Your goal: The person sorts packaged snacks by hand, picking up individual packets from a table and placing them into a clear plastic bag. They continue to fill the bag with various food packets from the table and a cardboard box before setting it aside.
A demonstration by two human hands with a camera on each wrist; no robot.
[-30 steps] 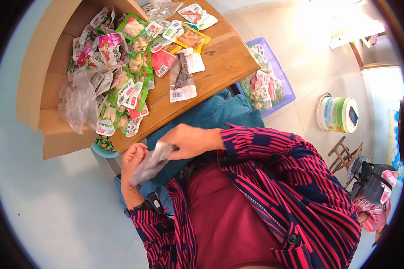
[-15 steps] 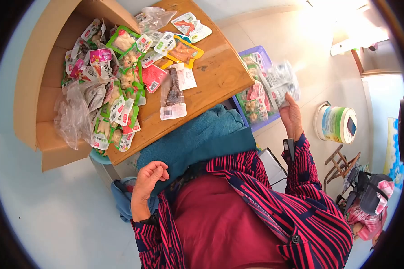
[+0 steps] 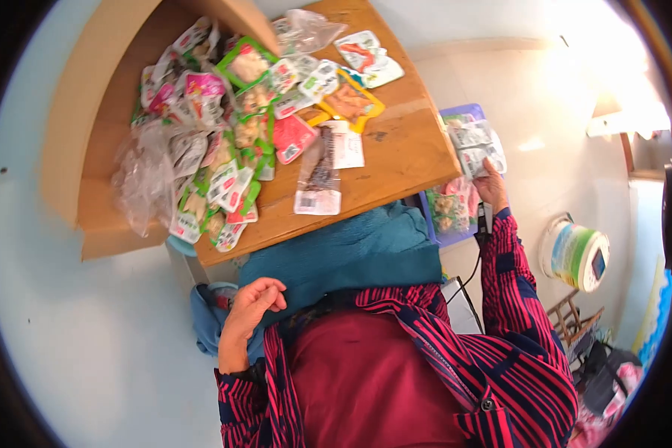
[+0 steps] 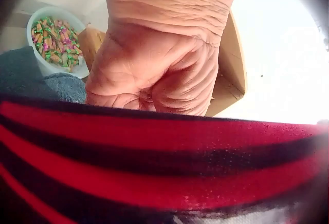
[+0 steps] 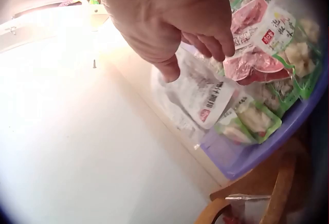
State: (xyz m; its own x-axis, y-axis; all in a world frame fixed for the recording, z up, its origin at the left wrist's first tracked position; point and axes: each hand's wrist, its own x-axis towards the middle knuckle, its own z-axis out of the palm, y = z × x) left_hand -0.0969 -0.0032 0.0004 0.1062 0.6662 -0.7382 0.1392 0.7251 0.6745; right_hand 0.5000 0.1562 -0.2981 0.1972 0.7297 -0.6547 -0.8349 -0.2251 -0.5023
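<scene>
In the head view, my right hand [image 3: 491, 188] reaches over the purple basket [image 3: 454, 237], its fingers at the edge of a silver-white packet [image 3: 472, 142] on top. The right wrist view shows that hand [image 5: 169, 21] with thumb and fingers apart, the thumb touching or just above the white packet [image 5: 203, 93]. Pink and green packets lie beside it in the basket [image 5: 234, 165]. Holding nothing, my left hand [image 3: 250, 317] hangs loosely curled before the body, near the table's front edge; its palm side [image 4: 154, 64] fills the left wrist view.
An open cardboard box [image 3: 101, 149] full of snack packets stands on the left of the wooden table [image 3: 403, 160]. Loose packets lie along the tabletop. A bowl of small wrapped sweets [image 4: 38, 64] is below at the left. On the floor at right stands a round bucket [image 3: 567, 250].
From before the body, my right hand has carried the packet right and lowered it onto the basket, its thumb and fingers now apart. My left hand has withdrawn from the packet. The view has shifted.
</scene>
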